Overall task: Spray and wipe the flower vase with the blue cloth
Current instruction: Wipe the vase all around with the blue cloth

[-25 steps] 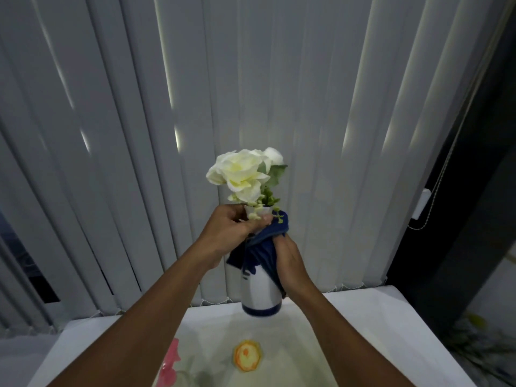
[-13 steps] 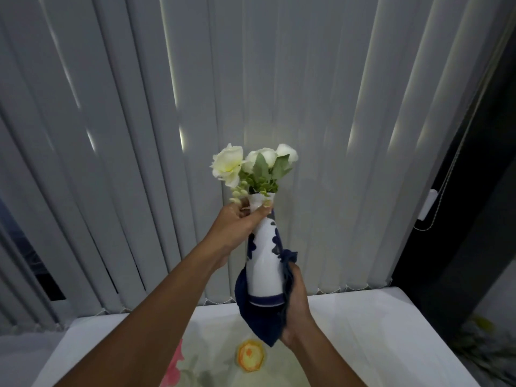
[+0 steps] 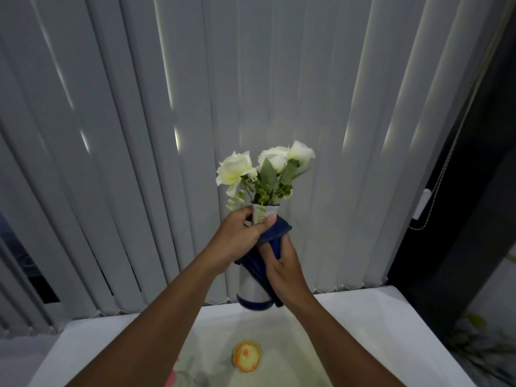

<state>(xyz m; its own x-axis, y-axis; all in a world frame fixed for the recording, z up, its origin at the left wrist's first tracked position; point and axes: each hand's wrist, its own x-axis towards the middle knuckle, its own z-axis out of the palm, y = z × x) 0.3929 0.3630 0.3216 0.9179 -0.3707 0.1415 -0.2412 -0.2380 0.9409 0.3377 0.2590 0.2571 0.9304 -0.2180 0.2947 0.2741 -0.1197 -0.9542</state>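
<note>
Three white roses point(image 3: 268, 166) fill the held vase point(image 3: 252, 291).

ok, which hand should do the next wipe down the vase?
Right. The right hand already presses the cloth against the vase just below the neck. The left hand grips the neck, holding the vase off the table.

Head view — forward, slightly down, near blinds point(image 3: 195, 107)
</note>
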